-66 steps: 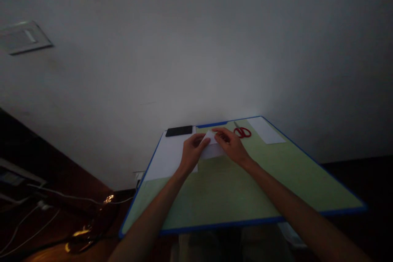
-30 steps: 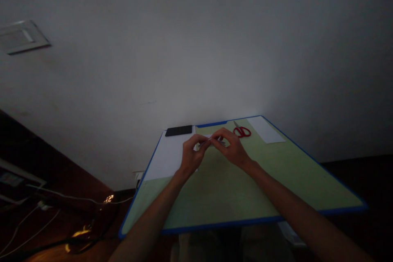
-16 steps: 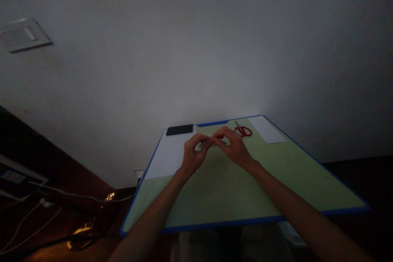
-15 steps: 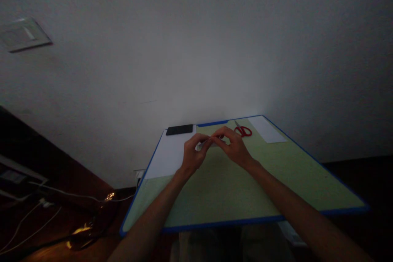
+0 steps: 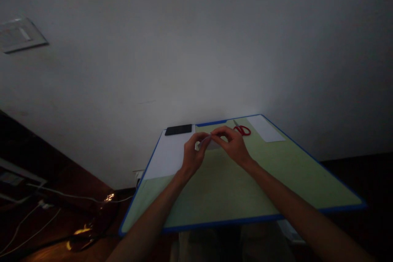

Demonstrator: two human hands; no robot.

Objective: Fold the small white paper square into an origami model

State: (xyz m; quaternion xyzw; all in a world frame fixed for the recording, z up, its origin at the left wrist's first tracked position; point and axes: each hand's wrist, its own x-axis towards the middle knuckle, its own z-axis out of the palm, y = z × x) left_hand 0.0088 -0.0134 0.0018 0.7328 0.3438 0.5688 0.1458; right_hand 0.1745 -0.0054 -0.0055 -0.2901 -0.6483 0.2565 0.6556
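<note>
My left hand (image 5: 194,150) and my right hand (image 5: 232,144) meet above the table, thumbs and forefingers pinched together at the fingertips. Between them is a small piece of white paper (image 5: 215,145), held along its upper edge and partly hidden by the fingers. Just beyond my right hand lies a pair of scissors (image 5: 242,130) with red handles, blades pointing to the back. To the left of my left hand, a large white sheet (image 5: 167,153) lies flat, with a black flat slab (image 5: 178,129), perhaps a phone, on its far edge.
The green table (image 5: 245,196) has a blue rim and stands against a grey wall (image 5: 196,49). A white paper strip (image 5: 265,128) lies at the back right. White cables (image 5: 76,196) run across the floor on the left.
My hands stay pinched on the paper, with the fingertips shifted slightly. More of the paper shows below the fingers now. The view has moved very slightly.
</note>
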